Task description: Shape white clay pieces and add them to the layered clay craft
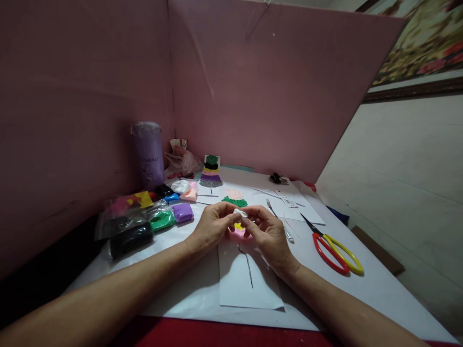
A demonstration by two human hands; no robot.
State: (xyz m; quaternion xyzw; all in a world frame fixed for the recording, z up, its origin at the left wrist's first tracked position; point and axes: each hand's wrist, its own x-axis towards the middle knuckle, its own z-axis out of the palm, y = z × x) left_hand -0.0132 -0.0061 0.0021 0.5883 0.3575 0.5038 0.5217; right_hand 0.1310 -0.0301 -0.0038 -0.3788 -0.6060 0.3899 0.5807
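Between the fingertips of my left hand (pixel 218 222) and my right hand (pixel 265 232) is a small lump of white modelling clay (pixel 240 212). Both hands are closed on it, pinching it from either side. Under them lies a sheet of white paper (pixel 235 284) with a dark wavy line drawn down it. Pale pink clay (pixel 234 194), green clay (pixel 231 201), yellow clay (pixel 238 225) and pink clay (pixel 240 236) form bands on the sheet. My fingers hide the middle of these bands.
Bagged clay packs, including green (pixel 161 220) and purple (pixel 183 212), lie at left before a purple canister (pixel 148 154). A finished layered clay picture (pixel 211 171) stands behind. At right are a fork (pixel 280 219), large scissors (pixel 334 250) and keys (pixel 278 179).
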